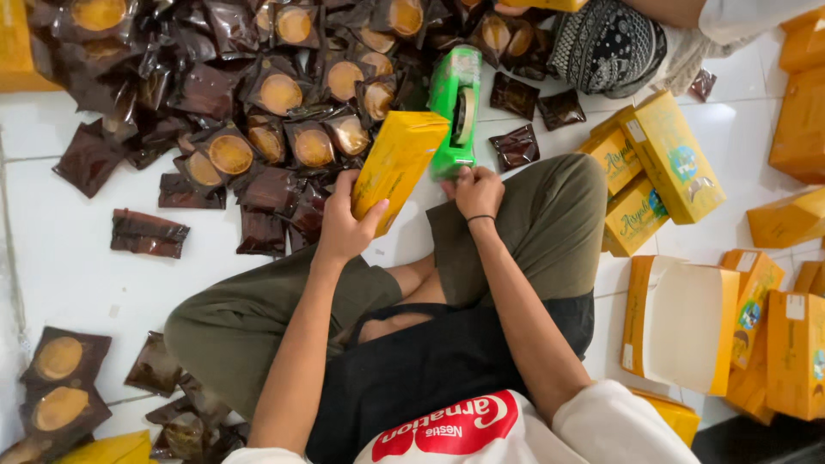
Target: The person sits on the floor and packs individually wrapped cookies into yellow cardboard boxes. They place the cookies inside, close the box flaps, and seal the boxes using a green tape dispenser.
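Observation:
I sit cross-legged on a white tiled floor. My left hand point(342, 228) grips the lower end of a closed yellow carton point(397, 163), held tilted above my knee. My right hand point(478, 191) holds the near end of a green tape dispenser point(456, 103), which carries a roll of tape and points away from me. The dispenser's side lies right against the carton's far edge. A thin dark band circles my right wrist.
A large heap of dark brown packets with round golden cakes point(258, 94) covers the floor ahead and to the left, with more by my left knee point(60, 387). Yellow cartons point(666, 155) lie to the right, one open point(683, 322). Another person in patterned cloth point(606, 43) sits at the top.

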